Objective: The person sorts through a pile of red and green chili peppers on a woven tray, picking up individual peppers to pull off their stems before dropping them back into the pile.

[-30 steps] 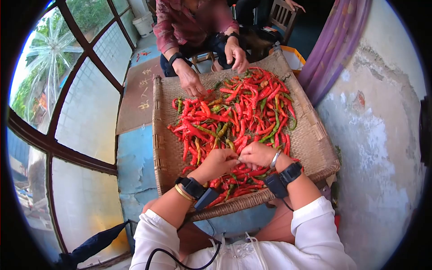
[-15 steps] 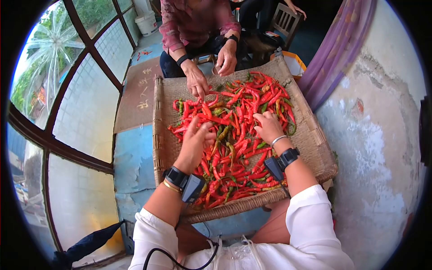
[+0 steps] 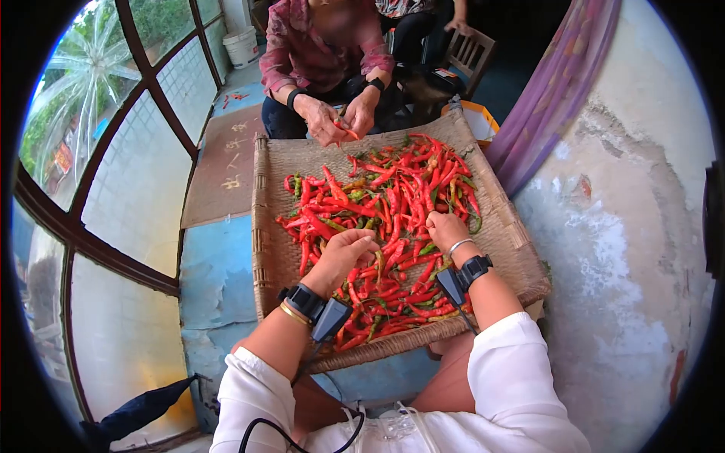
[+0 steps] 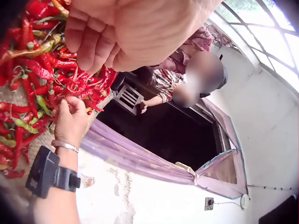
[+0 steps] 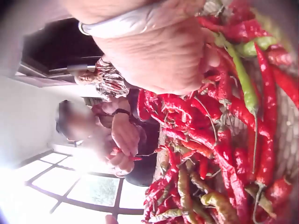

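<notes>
Red chili peppers (image 3: 400, 196), with some green ones among them, lie heaped on a large woven tray (image 3: 495, 204). My right hand (image 3: 447, 230) is down in the right part of the heap, its fingers curled and pinching at a red chili; in the right wrist view the fingertips are mostly hidden behind the hand. Over the near middle of the heap hovers my left hand (image 3: 346, 255), fingers loosely bent. Nothing shows in its palm (image 4: 154, 32) in the left wrist view. A long green chili (image 5: 243, 77) lies close by the right hand.
Across the tray a seated person holds a red chili (image 3: 347, 130) in both hands (image 3: 321, 119). Behind them are another person and a wooden chair (image 3: 470, 57). Framed windows (image 3: 128, 204) stand on the left; a purple curtain (image 3: 540, 106) and peeling wall (image 3: 604, 249) on the right.
My hands were together over the heap, then parted and reached forward. The left has since drawn back; the right has come slightly nearer. The other person has lifted a chili from the heap.
</notes>
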Motion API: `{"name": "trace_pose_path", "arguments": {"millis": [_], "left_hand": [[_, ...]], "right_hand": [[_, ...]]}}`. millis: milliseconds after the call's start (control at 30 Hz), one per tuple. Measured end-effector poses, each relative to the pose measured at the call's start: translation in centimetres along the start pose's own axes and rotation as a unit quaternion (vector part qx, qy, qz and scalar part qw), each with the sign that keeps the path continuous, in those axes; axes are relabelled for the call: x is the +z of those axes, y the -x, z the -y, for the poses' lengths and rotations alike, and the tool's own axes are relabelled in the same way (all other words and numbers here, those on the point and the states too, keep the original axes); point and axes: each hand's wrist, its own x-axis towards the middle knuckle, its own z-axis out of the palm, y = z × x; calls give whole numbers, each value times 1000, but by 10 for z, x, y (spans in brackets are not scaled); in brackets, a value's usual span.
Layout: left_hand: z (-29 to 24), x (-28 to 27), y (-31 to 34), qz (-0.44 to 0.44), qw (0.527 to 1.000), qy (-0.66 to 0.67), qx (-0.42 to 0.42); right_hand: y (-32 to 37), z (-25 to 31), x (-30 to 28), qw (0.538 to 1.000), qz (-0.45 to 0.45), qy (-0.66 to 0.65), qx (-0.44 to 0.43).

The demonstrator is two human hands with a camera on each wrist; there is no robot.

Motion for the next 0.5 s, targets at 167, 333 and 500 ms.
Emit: {"name": "trace_pose_path", "arguments": {"millis": [167, 333, 500], "left_hand": [[8, 10, 6, 18, 1000, -14, 3], [7, 20, 10, 42, 993, -108, 10], [5, 38, 36, 102, 974, -173, 108]], "right_hand": [[28, 0, -20, 997, 68, 33, 35], [66, 14, -28, 978, 28, -209, 0], [93, 66, -42, 870, 122, -477, 10]]}}
